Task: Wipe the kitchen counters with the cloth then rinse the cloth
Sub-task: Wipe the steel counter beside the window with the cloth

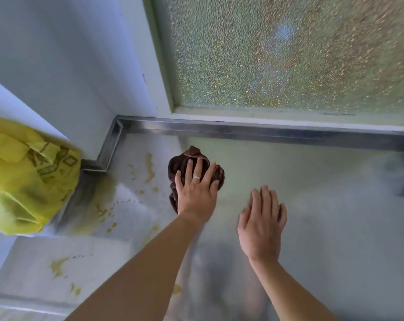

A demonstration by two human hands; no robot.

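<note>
A crumpled dark brown cloth (192,156) lies on the stainless steel counter (312,205) near its back left corner. My left hand (196,193) presses flat on top of the cloth, fingers spread, a ring on one finger. To the right of it my right hand (262,225) rests flat on the bare counter, fingers together, holding nothing. Yellowish-brown stains (150,167) spot the counter to the left of the cloth, and more (58,265) lie toward the front left.
A yellow bag (27,177) with dark print stands at the left edge of the counter. A raised steel rim (242,129) runs along the back under a frosted glass window (289,54). A white wall (69,66) closes the left corner.
</note>
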